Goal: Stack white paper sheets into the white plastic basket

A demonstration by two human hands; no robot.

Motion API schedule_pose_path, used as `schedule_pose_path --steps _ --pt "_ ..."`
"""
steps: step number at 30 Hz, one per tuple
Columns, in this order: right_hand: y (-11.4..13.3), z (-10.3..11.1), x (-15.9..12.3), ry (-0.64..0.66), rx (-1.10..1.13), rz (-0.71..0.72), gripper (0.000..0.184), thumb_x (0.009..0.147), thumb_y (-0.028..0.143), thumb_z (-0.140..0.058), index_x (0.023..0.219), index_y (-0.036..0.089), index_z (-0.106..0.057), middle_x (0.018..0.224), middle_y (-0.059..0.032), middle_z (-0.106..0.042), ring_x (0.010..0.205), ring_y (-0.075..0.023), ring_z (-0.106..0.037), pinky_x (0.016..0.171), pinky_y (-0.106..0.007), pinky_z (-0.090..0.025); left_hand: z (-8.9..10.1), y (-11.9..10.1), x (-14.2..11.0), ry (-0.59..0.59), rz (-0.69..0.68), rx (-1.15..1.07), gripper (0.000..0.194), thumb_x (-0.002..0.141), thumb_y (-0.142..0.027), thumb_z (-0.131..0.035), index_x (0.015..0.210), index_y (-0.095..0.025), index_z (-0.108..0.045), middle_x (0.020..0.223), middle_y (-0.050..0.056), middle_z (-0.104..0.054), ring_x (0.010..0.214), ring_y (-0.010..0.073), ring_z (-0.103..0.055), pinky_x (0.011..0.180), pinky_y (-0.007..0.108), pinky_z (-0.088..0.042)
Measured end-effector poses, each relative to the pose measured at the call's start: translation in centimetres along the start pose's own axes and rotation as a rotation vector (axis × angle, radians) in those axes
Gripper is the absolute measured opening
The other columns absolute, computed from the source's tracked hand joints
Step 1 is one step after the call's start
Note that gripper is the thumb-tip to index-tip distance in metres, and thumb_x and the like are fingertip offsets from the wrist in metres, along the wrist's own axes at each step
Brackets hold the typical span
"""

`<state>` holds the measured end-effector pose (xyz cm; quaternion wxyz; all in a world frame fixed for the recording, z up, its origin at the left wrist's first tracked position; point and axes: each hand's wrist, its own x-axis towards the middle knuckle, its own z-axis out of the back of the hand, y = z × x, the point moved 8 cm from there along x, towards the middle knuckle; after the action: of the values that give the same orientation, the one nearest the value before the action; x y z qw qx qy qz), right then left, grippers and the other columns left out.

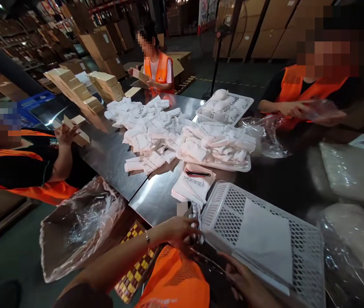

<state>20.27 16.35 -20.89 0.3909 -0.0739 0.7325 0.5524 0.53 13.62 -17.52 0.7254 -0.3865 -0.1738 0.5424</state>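
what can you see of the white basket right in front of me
The basket is white perforated plastic, rectangular with rounded corners and a solid rim. It sits tilted at the near edge of the metal table, its open side facing up toward the camera. A flat white sheet or bag lies inside, covering much of the bottom. The left hand touches its near corner by some crinkled wrapping; the right hand is under its lower edge. Clear plastic bags lie to its right.

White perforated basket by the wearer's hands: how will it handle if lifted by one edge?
The white perforated basket looks like thin plastic, so probably light and fairly stiff. Held at its near edge by the left hand and right hand, it sits tilted; the white sheet inside would likely slide out.
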Motion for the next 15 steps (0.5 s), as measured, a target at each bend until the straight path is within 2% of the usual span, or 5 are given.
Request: schedule_pose_path --steps 4,7,10,12,15 --pt "-1.2 2.1 0.5 -0.082 0.124 0.01 0.056 0.068 0.07 -0.068 0.104 0.026 -0.073 0.056 -0.0008 -0.051 0.047 -0.0139 -0.046 0.05 -0.03 -0.034 1.2 3.8 4.3 -0.232 0.082 -0.429 0.014 0.06 -0.01 -0.069 0.066 -0.023 -0.069 0.097 0.008 -0.066 0.101 0.0298 -0.053 0.105 0.047 -0.027" --pt "-1.8 4.3 0.3 -0.267 0.394 0.056 0.048 0.064 0.062 -0.077 0.1 0.03 -0.073 0.053 0.0021 -0.044 0.045 -0.01 -0.037 0.045 -0.025 -0.03 1.3 5.6 5.6 -0.366 0.143 -0.663 0.023 0.05 -0.01 -0.074 0.047 -0.022 -0.055 0.067 0.003 -0.058 0.084 0.0251 -0.053 0.103 0.045 -0.031" --pt "-1.3 5.7 -0.8 -0.43 0.682 0.118 0.051 0.053 0.048 -0.086 0.1 0.032 -0.073 0.073 0.0006 -0.058 0.049 -0.006 -0.034 0.043 -0.021 -0.036 2.8 6.2 5.4 -0.538 0.231 -0.853 0.016 0.063 -0.023 -0.071 0.056 -0.021 -0.057 0.06 0.0 -0.053 0.071 0.0194 -0.052 0.088 0.037 -0.045" --pt "-0.8 5.7 -1.4 -0.504 0.873 0.124 0.055 0.047 0.041 -0.09 0.099 0.032 -0.072 0.077 0.0016 -0.058 0.05 -0.0041 -0.033 0.044 -0.019 -0.039 4.0 6.1 5.0 -0.645 0.293 -1.021 0.018 0.079 -0.033 -0.055 0.067 -0.02 -0.058 0.061 0.0 -0.053 0.066 0.0173 -0.054 0.074 0.033 -0.049" --pt "0.5 4.6 -1.7 -0.524 1.059 0.135 0.06 0.044 0.032 -0.092 0.101 0.031 -0.072 0.073 0.0037 -0.054 0.051 -0.0023 -0.03 0.043 -0.014 -0.037 4.8 4.2 4.8 -0.664 0.326 -1.272 0.027 0.085 -0.035 -0.042 0.08 -0.015 -0.059 0.064 0.003 -0.058 0.064 0.0182 -0.059 0.066 0.032 -0.052"
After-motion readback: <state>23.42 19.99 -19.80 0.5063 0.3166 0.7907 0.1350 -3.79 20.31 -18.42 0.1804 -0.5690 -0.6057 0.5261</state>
